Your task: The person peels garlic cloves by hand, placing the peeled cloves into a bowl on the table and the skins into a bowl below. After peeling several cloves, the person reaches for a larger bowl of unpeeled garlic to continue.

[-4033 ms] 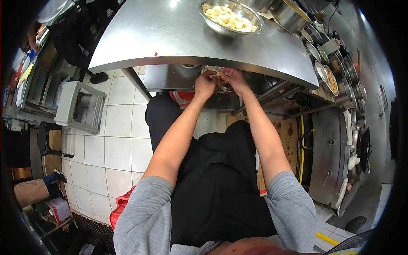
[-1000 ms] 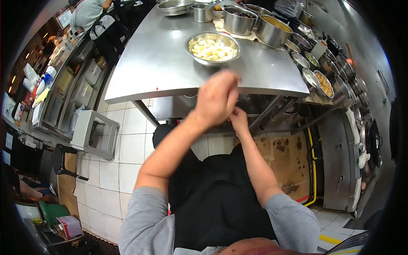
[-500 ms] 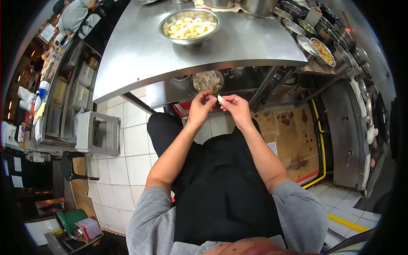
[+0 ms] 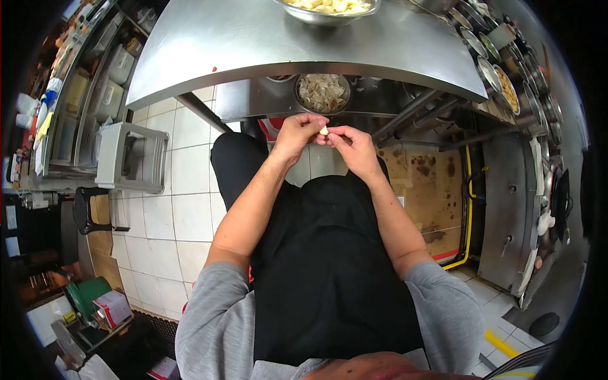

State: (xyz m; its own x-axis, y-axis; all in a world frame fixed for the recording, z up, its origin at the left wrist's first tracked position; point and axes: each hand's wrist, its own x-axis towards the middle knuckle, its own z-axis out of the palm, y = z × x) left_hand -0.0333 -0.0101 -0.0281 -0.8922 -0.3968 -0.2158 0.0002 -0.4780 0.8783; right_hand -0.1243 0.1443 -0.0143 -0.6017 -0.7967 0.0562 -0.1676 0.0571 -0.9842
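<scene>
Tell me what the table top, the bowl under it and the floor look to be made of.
Table top: brushed stainless steel by the look, grey with soft light streaks. Bowl under it: also shiny metal, likely steel, its rim glinting around pale peelings. Floor: glazed white tiles, probably ceramic, with dark grout lines in a grid.

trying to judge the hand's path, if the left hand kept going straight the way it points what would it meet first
Probably the pale piece pinched between both hands, then the right hand; depth is unclear.
</scene>
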